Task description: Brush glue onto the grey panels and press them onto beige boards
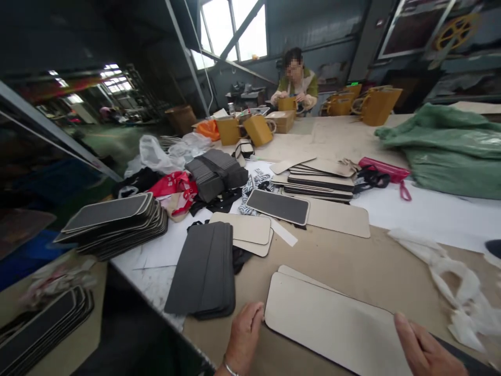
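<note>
A long beige panel [329,318] with rounded corners and a thin dark edge lies in front of me, on top of another beige panel [301,277] that shows behind it. My left hand [246,334], a bangle at its wrist, is closed with its fingertips at the panel's left end. At the right side, my right hand [426,347] has its thumb on the panel's far edge; its other fingers are partly hidden. A dark strip [457,352] shows beyond that hand. Left of the panel, near my left hand, rests a stack of dark grey sheets [203,269].
Dark panels with pale borders [113,224] are stacked at the table's left edge. Further back are a beige panel stack [317,180], a tied grey bundle [217,175] and green cloth [450,146]. A co-worker [295,83] handles a yellow-brown bag across the table.
</note>
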`<action>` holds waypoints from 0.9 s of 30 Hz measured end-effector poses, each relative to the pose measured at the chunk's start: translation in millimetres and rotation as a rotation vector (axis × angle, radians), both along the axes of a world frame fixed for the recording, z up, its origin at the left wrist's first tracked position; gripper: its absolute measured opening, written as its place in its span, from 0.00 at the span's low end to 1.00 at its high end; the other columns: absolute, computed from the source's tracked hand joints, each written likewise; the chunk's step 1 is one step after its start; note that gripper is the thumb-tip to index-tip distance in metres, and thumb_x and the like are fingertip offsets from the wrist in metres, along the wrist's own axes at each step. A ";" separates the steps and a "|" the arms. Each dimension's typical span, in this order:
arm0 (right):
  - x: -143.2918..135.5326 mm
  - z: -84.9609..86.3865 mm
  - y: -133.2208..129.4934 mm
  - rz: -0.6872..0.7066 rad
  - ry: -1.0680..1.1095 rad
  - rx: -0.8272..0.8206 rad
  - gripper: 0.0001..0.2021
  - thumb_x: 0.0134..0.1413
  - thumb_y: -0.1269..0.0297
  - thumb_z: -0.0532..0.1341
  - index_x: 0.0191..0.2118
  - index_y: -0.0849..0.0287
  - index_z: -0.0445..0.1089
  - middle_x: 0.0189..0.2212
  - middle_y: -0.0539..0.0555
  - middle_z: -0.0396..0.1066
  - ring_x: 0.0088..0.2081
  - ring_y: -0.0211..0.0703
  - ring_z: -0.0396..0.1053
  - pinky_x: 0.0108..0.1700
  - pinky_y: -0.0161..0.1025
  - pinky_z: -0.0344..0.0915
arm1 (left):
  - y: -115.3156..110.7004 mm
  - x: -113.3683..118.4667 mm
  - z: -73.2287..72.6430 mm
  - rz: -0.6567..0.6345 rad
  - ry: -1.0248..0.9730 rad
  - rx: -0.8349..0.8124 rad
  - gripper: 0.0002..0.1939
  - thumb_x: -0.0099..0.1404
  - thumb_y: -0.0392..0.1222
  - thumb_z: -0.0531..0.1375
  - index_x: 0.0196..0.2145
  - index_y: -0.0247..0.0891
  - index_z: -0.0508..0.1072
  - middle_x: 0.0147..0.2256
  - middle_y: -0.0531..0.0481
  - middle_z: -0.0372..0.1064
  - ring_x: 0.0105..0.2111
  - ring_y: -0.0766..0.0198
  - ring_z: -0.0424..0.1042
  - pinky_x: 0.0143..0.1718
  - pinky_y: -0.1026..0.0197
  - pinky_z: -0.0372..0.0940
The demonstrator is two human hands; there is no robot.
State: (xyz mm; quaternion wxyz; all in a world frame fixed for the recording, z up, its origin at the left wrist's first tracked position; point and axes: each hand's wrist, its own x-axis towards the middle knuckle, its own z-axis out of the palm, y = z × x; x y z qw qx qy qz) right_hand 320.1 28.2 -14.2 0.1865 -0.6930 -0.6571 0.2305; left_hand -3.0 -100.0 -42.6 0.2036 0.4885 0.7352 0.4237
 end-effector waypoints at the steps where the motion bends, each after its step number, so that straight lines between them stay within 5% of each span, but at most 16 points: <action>1: -4.4 2.7 4.6 0.005 0.005 -0.028 0.21 0.43 0.42 0.50 0.27 0.53 0.69 0.27 0.54 0.72 0.31 0.51 0.70 0.31 0.40 0.64 | -3.6 -0.5 -0.8 0.022 0.012 0.017 0.12 0.62 0.40 0.50 0.33 0.38 0.73 0.27 0.48 0.73 0.26 0.66 0.71 0.30 0.66 0.68; 6: -36.3 10.2 16.1 0.099 0.039 -0.067 0.23 0.44 0.42 0.48 0.30 0.53 0.70 0.33 0.55 0.74 0.39 0.54 0.69 0.37 0.41 0.65 | -26.3 -15.9 -1.1 0.200 0.116 0.028 0.11 0.62 0.40 0.50 0.36 0.38 0.72 0.33 0.46 0.73 0.33 0.63 0.73 0.37 0.62 0.68; 12: -106.0 20.2 9.7 0.366 0.191 0.101 0.22 0.49 0.42 0.45 0.24 0.55 0.63 0.22 0.54 0.69 0.27 0.46 0.67 0.30 0.37 0.63 | -60.2 -77.7 4.2 0.466 0.352 -0.081 0.13 0.58 0.43 0.54 0.39 0.34 0.70 0.38 0.41 0.70 0.41 0.56 0.69 0.45 0.52 0.65; 18: -169.2 21.3 -26.7 0.518 0.219 0.228 0.22 0.58 0.46 0.41 0.20 0.54 0.52 0.15 0.48 0.57 0.19 0.38 0.58 0.24 0.34 0.56 | -47.7 -143.7 8.8 0.562 0.585 -0.405 0.29 0.55 0.49 0.58 0.51 0.30 0.62 0.53 0.31 0.55 0.55 0.43 0.56 0.52 0.44 0.54; 23: -172.0 -6.6 -60.6 0.477 0.054 0.202 0.20 0.60 0.50 0.41 0.21 0.54 0.52 0.17 0.47 0.57 0.20 0.38 0.57 0.25 0.34 0.55 | -37.7 -169.6 2.0 0.466 0.420 -0.594 0.41 0.53 0.58 0.57 0.58 0.33 0.52 0.55 0.29 0.50 0.55 0.39 0.55 0.49 0.43 0.57; 27: -136.3 -15.8 -74.8 0.235 -0.038 0.188 0.20 0.58 0.48 0.43 0.23 0.55 0.55 0.19 0.49 0.59 0.22 0.39 0.58 0.27 0.36 0.57 | -43.2 -171.8 5.1 0.433 0.516 -0.368 0.36 0.56 0.58 0.54 0.56 0.33 0.56 0.57 0.29 0.47 0.57 0.37 0.49 0.51 0.35 0.51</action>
